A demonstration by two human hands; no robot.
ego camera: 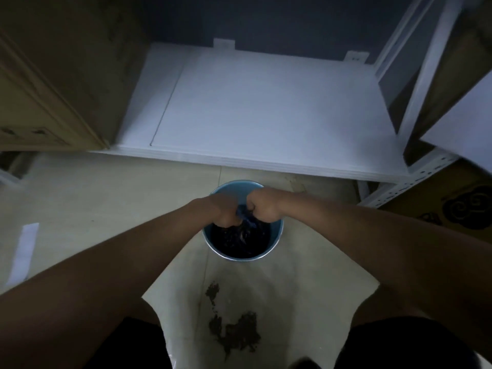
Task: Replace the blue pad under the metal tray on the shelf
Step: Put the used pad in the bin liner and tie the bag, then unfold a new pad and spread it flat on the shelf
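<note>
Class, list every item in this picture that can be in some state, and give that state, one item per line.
Left hand: fist closed, gripping the blue cloth.
Right hand: fist closed, gripping the same cloth.
Blue cloth: bunched between both fists, over the bucket.
Bucket: upright on the floor, dark inside.
White shelf: bare; no tray or pad visible on it.
Floor: dark stains near the person.
Cardboard box: closed, left of the shelf.

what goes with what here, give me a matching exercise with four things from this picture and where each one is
Things:
1. blue cloth
2. bucket
3. dark stain
4. cardboard box

Places:
a. on the floor tiles nearest the person
b. at the left end of the white shelf
c. gripped between left hand and right hand
d. on the floor just in front of the shelf

Pairs: 1-c, 2-d, 3-a, 4-b
</note>
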